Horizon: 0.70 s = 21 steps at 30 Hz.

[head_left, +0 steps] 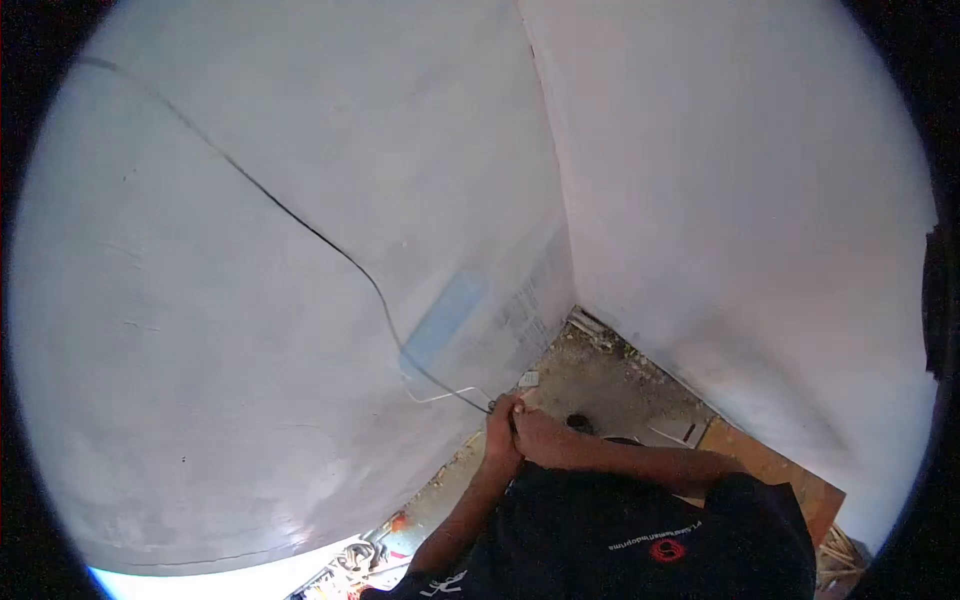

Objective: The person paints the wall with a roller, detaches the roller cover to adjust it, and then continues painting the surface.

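A paint roller with a pale blue sleeve (443, 322) lies against the light grey wall (240, 300), its wire frame (440, 397) bending back toward my hands. Both hands are closed one beside the other around its handle, which is mostly hidden by the fingers. My left hand (500, 437) is on the left side of the grip, and my right hand (545, 437) wraps it from the right. A thin dark cable (320, 236) runs from the upper left, crosses in front of the wall and overlaps the roller frame near my fingers.
A second pale wall (740, 200) meets the first in a corner. Below lies a dirty floor (600, 375) with debris along the wall base. A wooden board (770, 468) lies at lower right; cluttered items (360, 555) show at lower left.
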### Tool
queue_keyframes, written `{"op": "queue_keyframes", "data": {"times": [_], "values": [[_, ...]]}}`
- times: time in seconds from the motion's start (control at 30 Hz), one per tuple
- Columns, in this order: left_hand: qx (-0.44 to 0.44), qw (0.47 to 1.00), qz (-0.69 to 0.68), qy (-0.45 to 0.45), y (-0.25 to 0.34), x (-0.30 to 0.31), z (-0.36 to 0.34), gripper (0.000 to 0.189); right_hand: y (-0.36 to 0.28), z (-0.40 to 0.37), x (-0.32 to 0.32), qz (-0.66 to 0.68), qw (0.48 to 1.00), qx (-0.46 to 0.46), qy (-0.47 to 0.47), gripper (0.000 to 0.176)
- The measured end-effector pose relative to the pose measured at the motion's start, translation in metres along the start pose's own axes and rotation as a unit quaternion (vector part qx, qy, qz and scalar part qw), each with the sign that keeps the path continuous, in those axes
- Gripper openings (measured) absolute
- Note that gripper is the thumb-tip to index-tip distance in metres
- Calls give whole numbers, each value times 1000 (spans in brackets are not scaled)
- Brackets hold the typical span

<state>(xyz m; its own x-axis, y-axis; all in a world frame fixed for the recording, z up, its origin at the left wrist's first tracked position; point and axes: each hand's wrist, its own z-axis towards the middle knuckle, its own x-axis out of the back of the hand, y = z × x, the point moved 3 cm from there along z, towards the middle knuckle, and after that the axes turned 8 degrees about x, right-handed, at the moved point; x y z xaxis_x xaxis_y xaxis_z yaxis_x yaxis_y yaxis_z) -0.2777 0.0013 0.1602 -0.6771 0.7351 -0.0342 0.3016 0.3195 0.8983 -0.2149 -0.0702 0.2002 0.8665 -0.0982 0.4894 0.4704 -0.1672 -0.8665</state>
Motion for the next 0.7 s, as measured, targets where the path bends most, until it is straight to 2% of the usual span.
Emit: {"op": "queue_keyframes", "data": {"times": [0.03,0.07,0.17,0.23,0.27,0.3,0.37,0.4,0.43,0.47,0.5,0.53,0.6,0.63,0.67,0.7], "values": [[54,987,-153,-16,2,0,0,10,-14,-2,10,-9,1000,19,-21,35],[104,947,-301,-31,1,-2,0,10,-20,-3,15,-18,998,40,-42,36],[13,982,-183,-38,-28,3,18,7,-7,-3,13,40,998,-25,-44,38],[-71,996,-50,17,-43,-9,29,6,44,6,-13,-15,998,-6,-59,40],[-192,968,158,14,-31,-11,27,9,60,10,-21,-46,997,2,-64,41],[-320,885,333,56,-21,-13,23,13,63,15,-19,-34,996,-42,-70,41],[-283,910,302,27,-43,-12,39,19,65,18,-14,-9,988,-126,-84,41],[-260,922,286,11,-58,-8,47,22,83,23,-32,-72,991,-68,-92,39],[-161,972,169,-28,-77,0,56,28,119,33,-59,-137,986,-10,-97,38],[-61,995,50,-67,-92,2,64,35,122,37,-56,-146,986,10,-83,36],[-48,995,48,-70,-84,2,65,37,125,41,-51,-155,985,29,-69,34],[-35,996,46,-72,-75,2,64,39,90,30,-31,-106,994,10,-36,33],[-192,943,272,-5,-17,-4,23,34,26,14,5,-55,997,-7,-45,32],[-119,983,135,-18,-10,-4,24,24,-2,7,24,-59,995,-3,-87,33],[-47,998,-11,-29,-21,5,20,15,-6,4,19,-55,995,15,-87,33],[-8,998,-63,-28,-25,3,24,13,-10,-1,16,-51,994,34,-86,33]]}}
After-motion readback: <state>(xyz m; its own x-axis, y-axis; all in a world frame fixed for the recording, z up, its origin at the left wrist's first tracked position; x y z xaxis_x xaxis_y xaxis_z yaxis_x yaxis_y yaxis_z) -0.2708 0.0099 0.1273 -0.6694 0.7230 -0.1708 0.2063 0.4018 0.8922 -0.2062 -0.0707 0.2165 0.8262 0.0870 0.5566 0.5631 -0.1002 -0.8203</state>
